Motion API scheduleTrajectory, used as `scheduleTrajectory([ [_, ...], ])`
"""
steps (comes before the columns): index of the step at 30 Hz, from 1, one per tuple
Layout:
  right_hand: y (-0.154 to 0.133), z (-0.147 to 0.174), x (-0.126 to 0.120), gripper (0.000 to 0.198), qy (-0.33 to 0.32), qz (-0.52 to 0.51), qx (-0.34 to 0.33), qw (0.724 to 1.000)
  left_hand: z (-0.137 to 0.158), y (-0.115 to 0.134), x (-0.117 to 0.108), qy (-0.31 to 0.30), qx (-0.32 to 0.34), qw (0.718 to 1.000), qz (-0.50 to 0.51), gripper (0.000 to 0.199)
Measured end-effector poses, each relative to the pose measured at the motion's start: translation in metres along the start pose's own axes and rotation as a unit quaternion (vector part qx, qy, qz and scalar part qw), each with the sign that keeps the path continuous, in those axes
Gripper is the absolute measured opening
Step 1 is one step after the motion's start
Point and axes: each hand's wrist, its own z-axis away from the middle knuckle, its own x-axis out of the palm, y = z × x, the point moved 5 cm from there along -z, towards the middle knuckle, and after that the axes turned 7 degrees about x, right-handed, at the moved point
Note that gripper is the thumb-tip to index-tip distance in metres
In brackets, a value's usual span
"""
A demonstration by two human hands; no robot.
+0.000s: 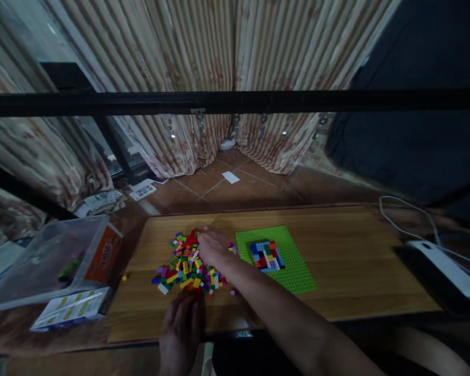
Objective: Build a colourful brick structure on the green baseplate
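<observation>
A loose pile of small colored building bricks (186, 266) lies on the left half of the wooden table. My right hand (212, 246) reaches over the pile's far side, with its fingertips down among the bricks and mostly hidden behind the hand. At the pile's near edge, my left hand (183, 313) has its fingers curled together. Something red-orange shows by its fingertips, too dark to make out. To the right lies a green studded baseplate (297, 266), which bears a roughly square, multicolored brick build (267, 256). My right forearm passes over the baseplate's near left corner.
The wooden table (356, 261) has a single yellow brick (125, 278) near its left edge. Left of it stand a clear plastic bin (90, 230) and a flat box (72, 309). A white device (446, 266) with a cable lies at right. A dark bar (297, 101) crosses beyond.
</observation>
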Motion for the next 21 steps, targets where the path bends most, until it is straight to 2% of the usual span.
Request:
scheduleTrajectory([
  [5, -0.006, 0.006, 0.003, 0.031, 0.028, -0.007, -0.001, 1.0, 0.001, -0.004, 0.001, -0.007, 0.024, 1.0, -0.012, 0.021],
  [12, -0.005, 0.014, 0.002, 0.024, 0.062, -0.021, -0.023, 0.998, -0.001, -0.004, 0.0, -0.001, 0.032, 0.999, -0.034, 0.024],
  [17, -0.003, 0.028, -0.018, 0.024, 0.105, -0.052, -0.031, 0.993, -0.004, -0.005, -0.001, -0.015, 0.014, 1.0, -0.019, 0.025],
  [19, 0.006, 0.042, -0.029, 0.024, 0.128, -0.1, -0.029, 0.986, -0.003, -0.007, -0.002, -0.016, -0.002, 1.0, -0.01, 0.025],
  [21, 0.027, 0.064, -0.037, 0.024, 0.143, -0.183, -0.025, 0.972, -0.002, -0.006, -0.007, -0.006, -0.021, 1.0, -0.003, 0.026],
])
